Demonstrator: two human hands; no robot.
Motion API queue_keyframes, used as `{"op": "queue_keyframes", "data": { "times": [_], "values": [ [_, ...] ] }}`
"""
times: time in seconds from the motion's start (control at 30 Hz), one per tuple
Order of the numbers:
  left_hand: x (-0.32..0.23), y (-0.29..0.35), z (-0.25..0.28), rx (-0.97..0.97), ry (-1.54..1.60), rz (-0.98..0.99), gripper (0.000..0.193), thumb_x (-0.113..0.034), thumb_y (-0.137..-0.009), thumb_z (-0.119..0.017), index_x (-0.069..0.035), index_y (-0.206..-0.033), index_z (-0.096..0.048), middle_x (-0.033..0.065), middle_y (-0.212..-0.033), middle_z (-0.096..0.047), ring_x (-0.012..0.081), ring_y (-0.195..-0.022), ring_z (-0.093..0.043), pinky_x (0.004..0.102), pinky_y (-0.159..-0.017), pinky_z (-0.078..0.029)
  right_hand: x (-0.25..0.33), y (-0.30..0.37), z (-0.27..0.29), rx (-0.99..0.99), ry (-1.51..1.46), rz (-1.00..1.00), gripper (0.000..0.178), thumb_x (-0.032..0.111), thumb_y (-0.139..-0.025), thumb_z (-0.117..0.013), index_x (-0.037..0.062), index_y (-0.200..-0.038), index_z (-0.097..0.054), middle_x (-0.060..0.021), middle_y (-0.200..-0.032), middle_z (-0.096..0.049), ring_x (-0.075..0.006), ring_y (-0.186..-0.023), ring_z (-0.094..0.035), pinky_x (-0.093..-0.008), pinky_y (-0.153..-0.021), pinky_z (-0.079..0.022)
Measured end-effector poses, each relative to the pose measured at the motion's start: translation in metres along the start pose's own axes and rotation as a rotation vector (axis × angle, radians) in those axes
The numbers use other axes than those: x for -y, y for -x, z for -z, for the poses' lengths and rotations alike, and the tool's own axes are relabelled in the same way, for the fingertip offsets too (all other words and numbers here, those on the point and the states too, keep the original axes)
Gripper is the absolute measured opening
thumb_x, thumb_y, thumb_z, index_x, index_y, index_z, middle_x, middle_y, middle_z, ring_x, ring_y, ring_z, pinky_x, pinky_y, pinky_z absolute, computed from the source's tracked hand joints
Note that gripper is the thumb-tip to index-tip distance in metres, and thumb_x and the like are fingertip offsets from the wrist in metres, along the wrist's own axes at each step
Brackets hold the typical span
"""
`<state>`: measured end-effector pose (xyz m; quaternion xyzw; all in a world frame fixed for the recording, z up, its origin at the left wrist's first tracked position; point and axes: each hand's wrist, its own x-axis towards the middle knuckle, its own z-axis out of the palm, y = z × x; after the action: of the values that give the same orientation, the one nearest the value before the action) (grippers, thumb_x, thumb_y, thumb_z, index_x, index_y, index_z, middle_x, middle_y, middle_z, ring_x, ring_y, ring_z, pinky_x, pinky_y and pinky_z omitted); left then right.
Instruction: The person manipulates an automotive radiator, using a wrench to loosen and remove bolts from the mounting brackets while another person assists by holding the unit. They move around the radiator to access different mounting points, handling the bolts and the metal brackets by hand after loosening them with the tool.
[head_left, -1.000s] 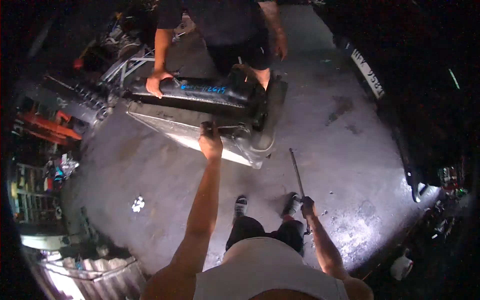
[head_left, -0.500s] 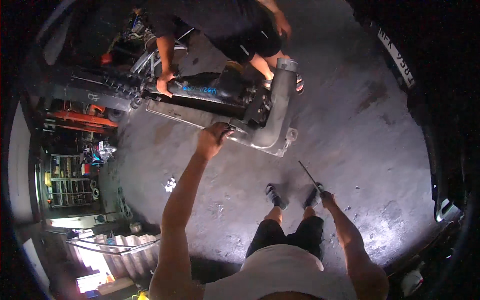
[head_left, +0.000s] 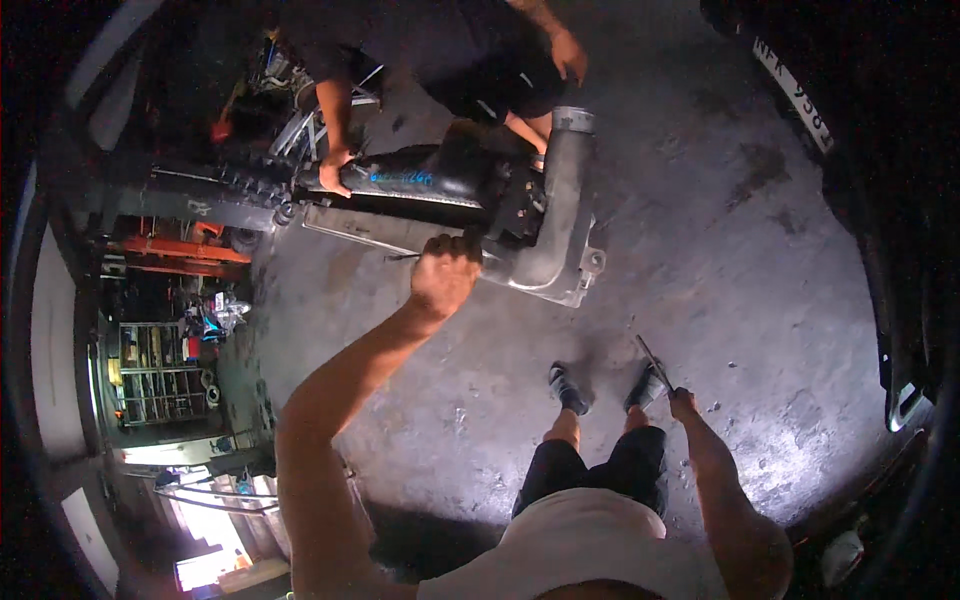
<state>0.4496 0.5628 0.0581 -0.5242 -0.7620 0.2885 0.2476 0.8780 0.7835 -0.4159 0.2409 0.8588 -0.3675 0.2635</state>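
Observation:
A long radiator-like assembly [head_left: 370,230] with a silver-grey frame lies ahead of me, a wide bent metal pipe [head_left: 560,220] at its right end. My left hand [head_left: 447,278] is closed at its near edge, fingers curled. A thin dark sliver juts out left of the fist; what the fingers hold is hidden. Low on the right, my right hand [head_left: 683,403] grips a thin metal rod [head_left: 652,357], which slants up and left over my foot. Behind the assembly, another person's hand [head_left: 335,172] rests on a black cylindrical part [head_left: 425,178] with blue handwriting.
The other person, in dark clothes [head_left: 430,60], bends over the far side, a second hand [head_left: 570,55] hanging free. Orange metal beams [head_left: 180,248] and a rack [head_left: 160,365] stand left. A vehicle with a number plate [head_left: 795,95] borders the right. The concrete floor [head_left: 720,250] is stained.
My left hand has turned into a tighter fist at the assembly's near edge, its elbow swung out left. The rod in my right hand has tilted and looks shorter. The view has shifted slightly.

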Motion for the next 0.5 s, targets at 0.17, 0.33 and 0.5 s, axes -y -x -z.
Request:
{"op": "queue_keyframes", "data": {
  "times": [0.17, 0.33, 0.5],
  "values": [
    [0.002, 0.027, -0.061, -0.254, 0.251, -0.044, 0.018, -0.020, -0.067, -0.058, -0.008, -0.080, -0.059, 0.0065, -0.073, -0.057, 0.0210, -0.070, -0.057, 0.0351, -0.064, -0.045, -0.061, -0.001, -0.046, -0.056, 0.161, -0.011, 0.031, 0.032, -0.089, -0.048, 0.0049, -0.095, -0.061, -0.0198, -0.096, -0.061, -0.0406, -0.090, -0.060, -0.0498, -0.076, -0.049],
    [-0.013, 0.041, -0.063, 0.044, 0.721, 0.706, 0.028, -0.041, -0.083, -0.059, -0.015, -0.088, -0.066, 0.0106, -0.090, -0.066, 0.0318, -0.077, -0.064, 0.0420, -0.063, -0.050, -0.034, 0.018, -0.011, 0.034, 0.149, 0.013, 0.030, 0.031, -0.089, -0.048, 0.0059, -0.097, -0.062, -0.0182, -0.098, -0.061, -0.0393, -0.091, -0.061, -0.0490, -0.075, -0.050],
    [-0.052, 0.064, -0.047, -0.172, 0.775, 0.906, 0.020, -0.029, -0.078, -0.064, -0.009, -0.076, -0.066, 0.0115, -0.073, -0.064, 0.0335, -0.063, -0.062, 0.0401, -0.057, -0.048, -0.069, 0.051, 0.004, -0.148, -0.092, -0.177, 0.033, 0.041, -0.085, -0.054, 0.0095, -0.093, -0.062, -0.0219, -0.091, -0.063, -0.0412, -0.086, -0.061, -0.0521, -0.066, -0.049]
  ]
}}
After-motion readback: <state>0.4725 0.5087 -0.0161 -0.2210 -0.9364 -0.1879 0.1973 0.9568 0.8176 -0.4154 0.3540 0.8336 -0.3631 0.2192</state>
